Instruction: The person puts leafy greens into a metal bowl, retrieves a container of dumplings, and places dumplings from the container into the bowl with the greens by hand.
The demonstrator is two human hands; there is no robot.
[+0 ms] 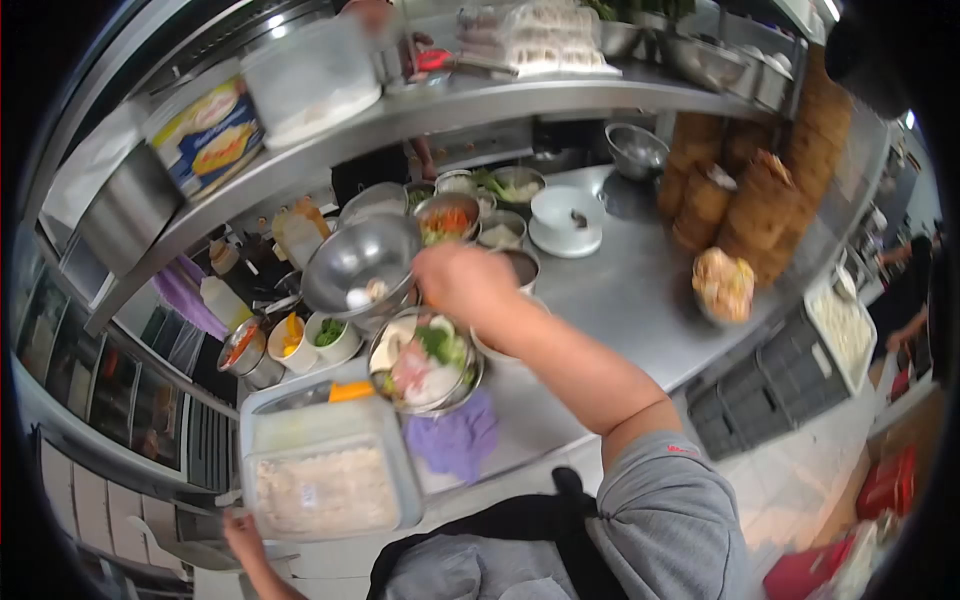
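Observation:
My right hand (462, 283) reaches over the bowls on the steel counter, smeared by motion; its fingertips are hidden. Below it stands a metal bowl of food (427, 363) with pale pink pieces, white pieces and green leaves. Just left of the hand a large steel bowl (345, 250) holds a few white lumps. My left hand (242, 535) hangs low at the left, beside the corner of a grey tray (409, 490). Its fingers look curled, and whatever they hold cannot be made out. The tray carries a clear container of pale food (325, 490).
A purple cloth (455, 437) lies by the food bowl. Small tubs of cut vegetables (335, 340) and carrot shreds (447, 222) surround the bowls. White plates (566, 222) stand behind, tall brown stacks (760, 205) at right. A steel shelf (480, 97) crosses overhead. Other people work nearby.

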